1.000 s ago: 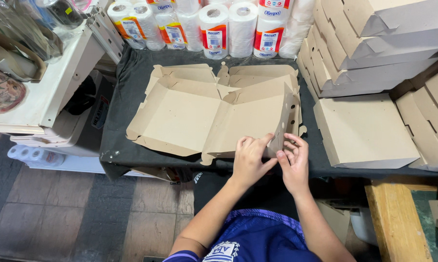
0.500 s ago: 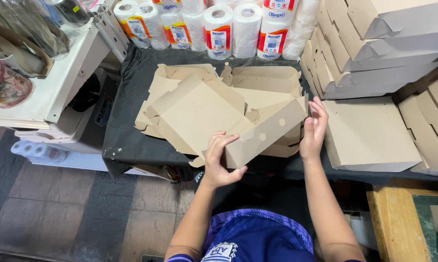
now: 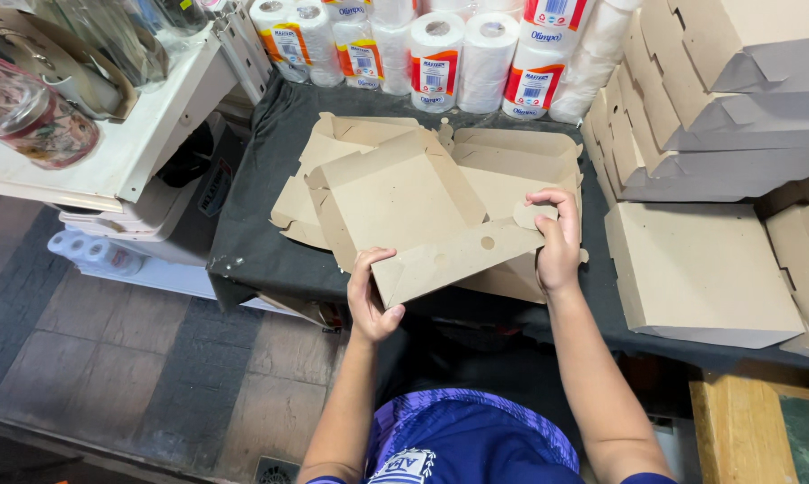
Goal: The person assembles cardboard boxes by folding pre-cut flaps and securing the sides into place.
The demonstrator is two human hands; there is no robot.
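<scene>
At the worktop's near edge, a person folds a brown cardboard box above a stack of flat blanks lying on dark cloth. The left hand grips the box's near corner, thumb on top and fingers wrapped under the raised front wall. The right hand is curled over the wall's far end at about 3 o'clock, fingertips pressing a rounded tab inward.

The box sits half-formed at the centre of the worktop, its base tilted and its open side up. Its front wall, pierced by small round holes, runs from roughly 8 o'clock to 2 o'clock, which is also the box's long axis; the back flap points toward 11 o'clock.

To do this fold well, it seems best to keep the left corner pinned while the right hand seats the tab fully, holding the wall upright along its crease so the board does not buckle.

Paper rolls line the 12 o'clock edge. Finished boxes are stacked at 2 o'clock, with one closed box at 3 o'clock. A white shelf with glass jars stands at 10 o'clock.
</scene>
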